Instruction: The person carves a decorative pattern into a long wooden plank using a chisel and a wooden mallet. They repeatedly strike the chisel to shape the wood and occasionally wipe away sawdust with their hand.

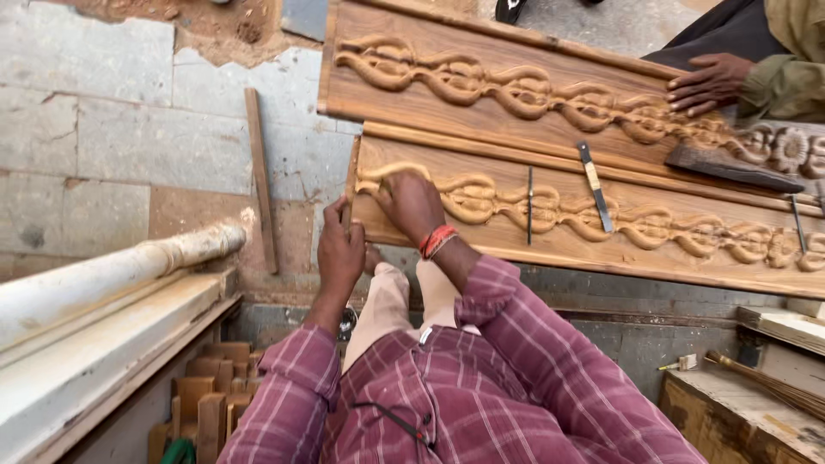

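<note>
A long carved wooden panel (653, 249) with a raised twisted-vine relief lies across the floor in front of me. My left hand (339, 251) grips its left end, fingers wrapped on the edge. My right hand (411, 203), with a red thread band at the wrist, presses with curled fingers on the first loop of the relief; anything under the fingers is hidden. A second carved panel (430, 107) lies just beyond the first.
Two chisels (595, 186) (529, 206) and a thin tool (797, 223) lie on the near panel. Another person's hand (709, 83) rests on the far panel beside a dark wooden block (730, 167). A white moulding (103, 283) runs along the left. Wood offcuts (210, 387) sit below it.
</note>
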